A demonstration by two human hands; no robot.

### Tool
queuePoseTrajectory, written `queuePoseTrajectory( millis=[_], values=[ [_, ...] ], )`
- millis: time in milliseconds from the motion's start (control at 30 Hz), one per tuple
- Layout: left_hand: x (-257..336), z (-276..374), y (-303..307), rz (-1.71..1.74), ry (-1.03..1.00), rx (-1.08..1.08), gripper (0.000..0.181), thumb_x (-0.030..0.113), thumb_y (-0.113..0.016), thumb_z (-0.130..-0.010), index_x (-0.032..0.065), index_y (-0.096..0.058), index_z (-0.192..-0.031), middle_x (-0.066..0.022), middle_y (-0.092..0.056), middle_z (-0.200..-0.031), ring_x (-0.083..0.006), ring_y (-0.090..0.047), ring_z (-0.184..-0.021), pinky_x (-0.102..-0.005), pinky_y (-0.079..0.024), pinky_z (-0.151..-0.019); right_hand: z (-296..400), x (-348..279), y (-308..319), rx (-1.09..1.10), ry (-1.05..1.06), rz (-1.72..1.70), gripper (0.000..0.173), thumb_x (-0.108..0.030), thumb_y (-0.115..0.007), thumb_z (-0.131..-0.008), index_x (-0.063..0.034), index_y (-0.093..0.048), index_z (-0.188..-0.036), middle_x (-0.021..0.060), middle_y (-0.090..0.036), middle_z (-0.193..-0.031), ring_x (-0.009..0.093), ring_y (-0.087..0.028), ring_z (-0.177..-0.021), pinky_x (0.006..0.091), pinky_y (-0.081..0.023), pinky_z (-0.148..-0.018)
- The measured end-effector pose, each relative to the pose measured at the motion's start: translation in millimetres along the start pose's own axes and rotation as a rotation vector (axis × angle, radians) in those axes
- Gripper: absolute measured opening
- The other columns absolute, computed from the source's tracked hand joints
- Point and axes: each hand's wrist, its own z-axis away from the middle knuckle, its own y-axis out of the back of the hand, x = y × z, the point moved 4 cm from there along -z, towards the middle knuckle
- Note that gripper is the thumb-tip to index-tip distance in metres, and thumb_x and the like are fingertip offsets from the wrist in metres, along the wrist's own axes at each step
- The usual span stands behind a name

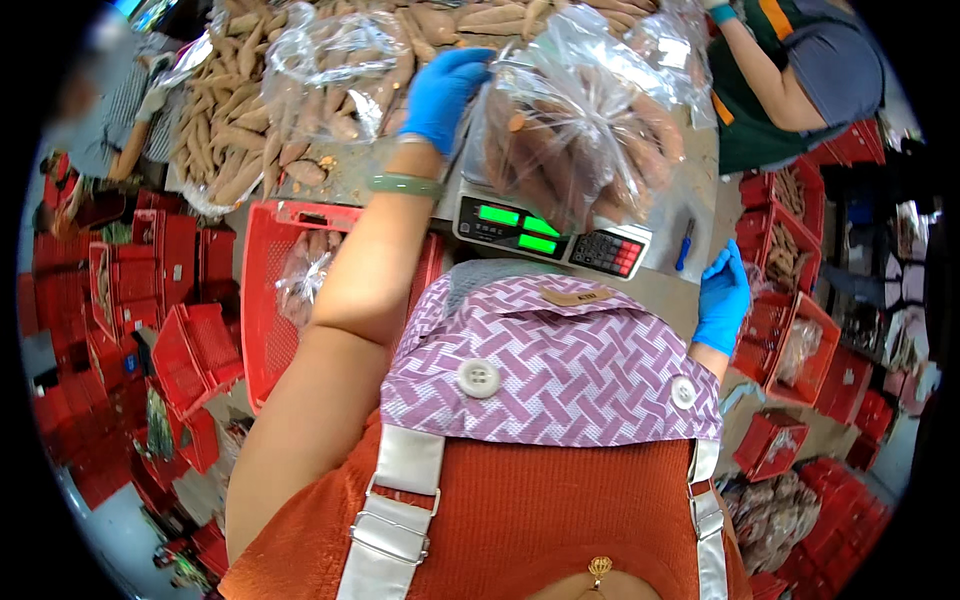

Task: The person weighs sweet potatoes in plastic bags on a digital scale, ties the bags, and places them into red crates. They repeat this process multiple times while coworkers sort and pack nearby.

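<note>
A clear plastic bag of sweet potatoes (577, 150) rests on a digital weighing scale (469, 225) with lit green displays. My left hand (442, 97), in a blue glove, is at the bag's upper left side; its fingertips reach the plastic, and whether they grip it is hidden. My right hand (724, 300), also gloved in blue, hangs beside the table's right edge with loosely curled fingers and nothing in it. Near it on the table lies a slim blue-handled tool (684, 246). Left of the scale sits another clear bag of sweet potatoes (337, 82).
Loose sweet potatoes (232, 105) heap along the table's far and left sides. Below the table's left front, a red plastic crate (259, 300) holds a bagged bundle (306, 274). Co-workers stand at far left (124, 112) and far right (817, 67). Red crates (199, 356) crowd both sides.
</note>
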Motion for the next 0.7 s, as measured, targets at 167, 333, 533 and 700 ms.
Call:
queuePoseTrajectory(
  millis=[167,333,533,700],
  values=[
    [13.5,11.5,-94.4,-0.877,-0.127,-0.313,0.028,0.029,-0.054,-0.082,0.0087,-0.066,-0.097,-0.0134,-0.065,-0.098,-0.0257,-0.062,-0.088,-0.0353,-0.048,-0.079,-2.7,3.9,-15.9,-0.126,-0.049,0.191,0.031,-0.015,-0.050,-0.087,-0.0019,-0.055,-0.115,0.0030,-0.062,-0.091,0.014,-0.056,-0.079,0.0261,-0.044,-0.072],
    [-24.6,17.9,-176.8,-1.418,-0.231,-0.450,0.027,0.031,-0.063,-0.074,0.0203,-0.068,-0.098,-0.0041,-0.064,-0.105,-0.0235,-0.059,-0.101,-0.0459,-0.046,-0.076,-6.2,9.3,-18.8,-0.527,-0.191,0.217,0.029,-0.016,-0.043,-0.092,-0.0025,-0.056,-0.114,0.0002,-0.056,-0.082,0.010,-0.047,-0.072,0.0241,-0.039,-0.074],
    [-28.1,-19.8,-168.7,-0.991,-0.169,-0.342,0.025,0.022,-0.060,-0.073,0.0090,-0.069,-0.093,-0.0107,-0.067,-0.091,-0.0272,-0.065,-0.084,-0.0403,-0.051,-0.068,-11.5,1.7,-39.5,-0.366,-0.184,0.353,0.037,-0.024,-0.044,-0.092,-0.0036,-0.049,-0.123,0.0003,-0.059,-0.097,0.011,-0.053,-0.083,0.0228,-0.041,-0.070],
    [22.9,33.9,-109.5,-0.515,-0.260,-0.152,0.021,0.019,-0.056,-0.072,0.0047,-0.065,-0.083,-0.0188,-0.063,-0.083,-0.0353,-0.061,-0.076,-0.0410,-0.048,-0.066,51.2,9.4,-124.9,-0.331,-0.193,0.584,0.051,-0.045,-0.045,-0.091,-0.0128,-0.040,-0.131,0.0075,-0.045,-0.128,0.027,-0.056,-0.098,0.0420,-0.048,-0.084]
  ],
)
